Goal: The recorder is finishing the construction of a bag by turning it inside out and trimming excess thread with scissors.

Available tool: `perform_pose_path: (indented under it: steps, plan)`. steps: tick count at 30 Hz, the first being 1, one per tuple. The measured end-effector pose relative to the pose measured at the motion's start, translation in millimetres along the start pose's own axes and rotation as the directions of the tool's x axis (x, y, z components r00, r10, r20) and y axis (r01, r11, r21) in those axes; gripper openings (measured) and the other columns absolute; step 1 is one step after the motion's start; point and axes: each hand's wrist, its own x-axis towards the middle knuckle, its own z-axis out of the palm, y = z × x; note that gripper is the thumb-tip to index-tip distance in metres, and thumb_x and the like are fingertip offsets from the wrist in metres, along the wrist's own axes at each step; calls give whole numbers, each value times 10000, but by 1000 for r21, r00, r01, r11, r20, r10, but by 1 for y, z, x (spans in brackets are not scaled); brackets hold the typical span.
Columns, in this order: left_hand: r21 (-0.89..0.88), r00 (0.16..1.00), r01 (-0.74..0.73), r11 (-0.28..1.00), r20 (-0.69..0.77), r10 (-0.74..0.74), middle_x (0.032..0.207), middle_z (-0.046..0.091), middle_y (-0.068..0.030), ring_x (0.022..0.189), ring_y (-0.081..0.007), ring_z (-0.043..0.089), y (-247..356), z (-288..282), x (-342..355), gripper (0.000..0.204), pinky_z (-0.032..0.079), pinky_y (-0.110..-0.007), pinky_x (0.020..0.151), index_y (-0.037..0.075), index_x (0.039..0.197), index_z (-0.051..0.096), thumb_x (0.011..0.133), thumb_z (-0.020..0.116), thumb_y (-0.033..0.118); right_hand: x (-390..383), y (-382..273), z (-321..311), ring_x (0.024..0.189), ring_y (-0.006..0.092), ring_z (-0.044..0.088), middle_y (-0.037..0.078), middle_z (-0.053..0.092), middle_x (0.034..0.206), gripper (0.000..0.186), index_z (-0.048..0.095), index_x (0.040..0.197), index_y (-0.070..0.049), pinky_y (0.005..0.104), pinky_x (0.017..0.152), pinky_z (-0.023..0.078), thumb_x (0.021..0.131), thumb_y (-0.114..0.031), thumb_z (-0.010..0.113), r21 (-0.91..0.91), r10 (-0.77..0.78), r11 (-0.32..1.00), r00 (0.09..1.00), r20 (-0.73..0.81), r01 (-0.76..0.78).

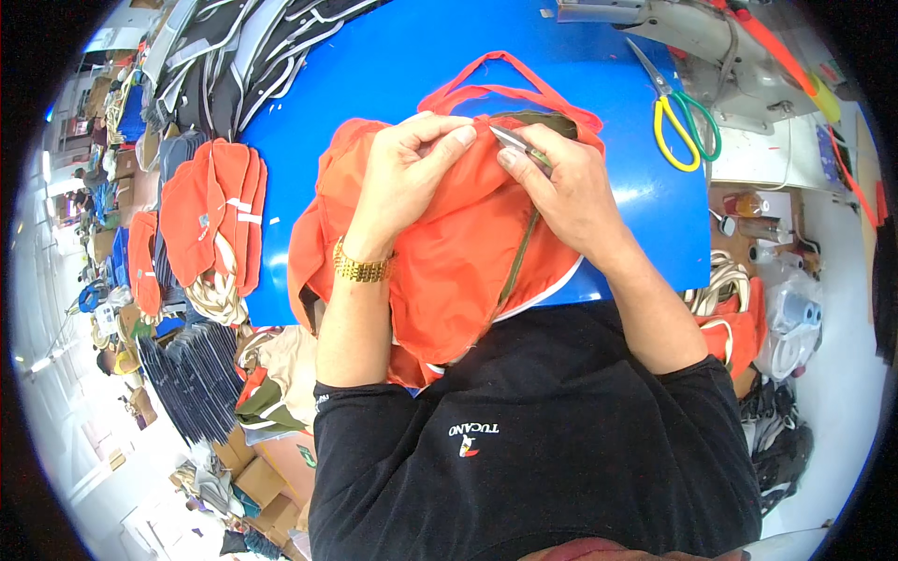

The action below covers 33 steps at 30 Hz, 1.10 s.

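An orange fabric bag (pixel 440 271) with an olive zip strip and white piping lies bunched on the blue tabletop (pixel 669 248), its orange strap looping toward the back. My left hand (pixel 416 164) pinches the bag's upper edge between thumb and forefinger; a gold-coloured watch band circles that wrist. Just right of those fingertips, my right hand (pixel 561 192) grips small metal snips (pixel 514 140), their pointed tip at the orange fabric.
Yellow-and-green-handled scissors (pixel 678 131) lie at the back right, near sewing-machine metalwork (pixel 692 56). Black grey-edged pieces (pixel 206 65) are heaped at the back left, with orange pieces (pixel 196 215) stacked left of the table. Bottles and bags crowd the right side.
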Motion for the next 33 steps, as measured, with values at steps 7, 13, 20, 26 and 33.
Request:
perform_pose_path:
  steps: [7,13,20,26,33]
  plan:
    - [-112,998,60,992,16,-59,923,692,-19,842,-80,592,-2,0,-1,191,472,-242,760,-18,1058,728,951,676,131,0,2,3,766,343,665,167,677,827,204,676,1004,-28,414,660,500,929,-217,659,8,-35,999,999,-23,35]
    - [-152,999,47,987,1,-47,925,688,-14,860,-80,595,-6,-2,-1,185,471,-241,772,-20,1043,728,954,670,131,-2,-5,-8,735,232,620,123,656,826,250,661,1057,-10,348,669,474,921,-217,691,67,104,992,993,46,-107]
    - [376,966,-248,893,20,259,875,660,-48,825,-158,600,14,-11,10,147,467,-283,741,45,1014,747,898,720,131,4,18,-7,813,275,674,151,683,920,365,634,1098,-16,344,743,529,795,-146,791,-5,-62,998,982,-181,62]
    - [755,741,-440,486,0,671,887,662,-77,804,-238,613,40,10,-5,179,488,-365,707,98,973,723,808,780,141,16,39,-19,694,155,578,89,656,782,191,656,880,-25,322,636,462,848,-181,761,117,137,983,989,51,-142]
    - [-154,995,1,988,-97,-16,968,720,-103,875,-154,698,25,42,-18,329,580,-284,749,-39,1100,656,875,775,170,-3,1,-12,653,31,474,-56,561,758,100,696,952,-20,225,573,395,909,-111,701,553,91,808,970,224,-204]
